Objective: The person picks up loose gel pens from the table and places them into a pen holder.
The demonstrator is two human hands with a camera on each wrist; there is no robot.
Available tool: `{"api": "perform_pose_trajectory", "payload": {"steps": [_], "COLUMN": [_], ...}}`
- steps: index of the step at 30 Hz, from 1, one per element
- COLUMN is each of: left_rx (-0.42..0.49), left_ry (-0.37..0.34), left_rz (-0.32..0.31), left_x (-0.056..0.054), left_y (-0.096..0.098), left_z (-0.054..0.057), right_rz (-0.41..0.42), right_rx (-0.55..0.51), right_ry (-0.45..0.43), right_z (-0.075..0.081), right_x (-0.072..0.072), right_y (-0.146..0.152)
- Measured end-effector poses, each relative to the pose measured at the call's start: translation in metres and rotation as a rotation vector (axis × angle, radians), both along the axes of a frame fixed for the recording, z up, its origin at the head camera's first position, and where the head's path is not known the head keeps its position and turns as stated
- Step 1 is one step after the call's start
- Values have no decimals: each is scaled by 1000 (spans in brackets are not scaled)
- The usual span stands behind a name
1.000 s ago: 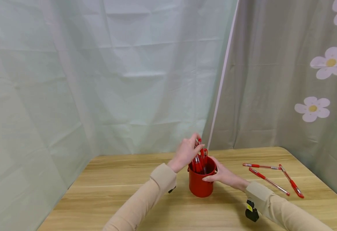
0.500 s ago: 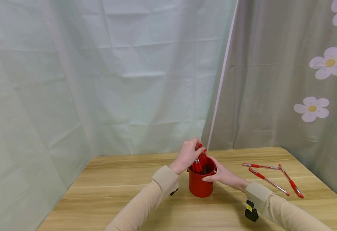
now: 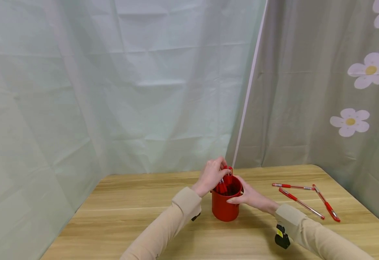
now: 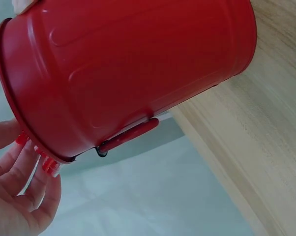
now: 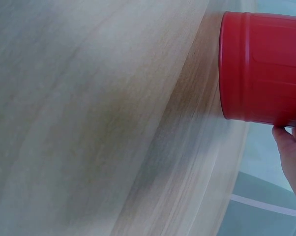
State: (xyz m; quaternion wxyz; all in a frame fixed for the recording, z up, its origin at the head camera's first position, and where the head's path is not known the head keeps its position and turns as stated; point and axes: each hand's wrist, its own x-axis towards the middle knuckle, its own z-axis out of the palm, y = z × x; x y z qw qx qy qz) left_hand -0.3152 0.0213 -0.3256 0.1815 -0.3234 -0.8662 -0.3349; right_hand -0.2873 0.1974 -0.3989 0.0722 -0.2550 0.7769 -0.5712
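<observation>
A red metal bucket (image 3: pixel 225 209) with small side handles stands upright on the table, and several red pens (image 3: pixel 222 188) lean inside it. Over its mouth, my left hand (image 3: pixel 210 176) pinches a red pen by its upper end, most of which is hidden in the bucket. In the left wrist view, fingers of the left hand (image 4: pixel 22 196) curl at the rim by red pen ends (image 4: pixel 50 166). My right hand (image 3: pixel 252 195) grips the bucket's right side near the rim, thumb in front. The right wrist view shows that hand (image 5: pixel 291 157) against the bucket (image 5: pixel 266 69).
To the right on the wooden table (image 3: pixel 127 216) lie three loose red pens: one crosswise pen (image 3: pixel 293 186), one slanting pen (image 3: pixel 301 203) and one by the right edge (image 3: pixel 326 203). Curtains (image 3: pixel 163 90) hang behind the table.
My left hand has lowered the pen it pinches into the bucket, so its end sits lower among the others. The right hand and the bucket have stayed in place.
</observation>
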Motion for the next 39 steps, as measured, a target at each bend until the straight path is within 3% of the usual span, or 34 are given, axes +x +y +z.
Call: {"api": "perform_pose_trajectory", "payload": {"steps": [14, 23, 39], "left_rx": [-90, -106, 129], "left_ry": [39, 104, 24], "left_rz": [83, 95, 38], "left_x": [0, 1, 4], "left_y": [-4, -7, -27], "left_z": [-3, -7, -19], "right_rz": [-7, -19, -21], "right_rx": [-6, -1, -16], "right_ry": [-8, -9, 33], "right_z": [-1, -1, -5], "right_x": [-1, -2, -3], "right_y": [-2, -3, -1]}}
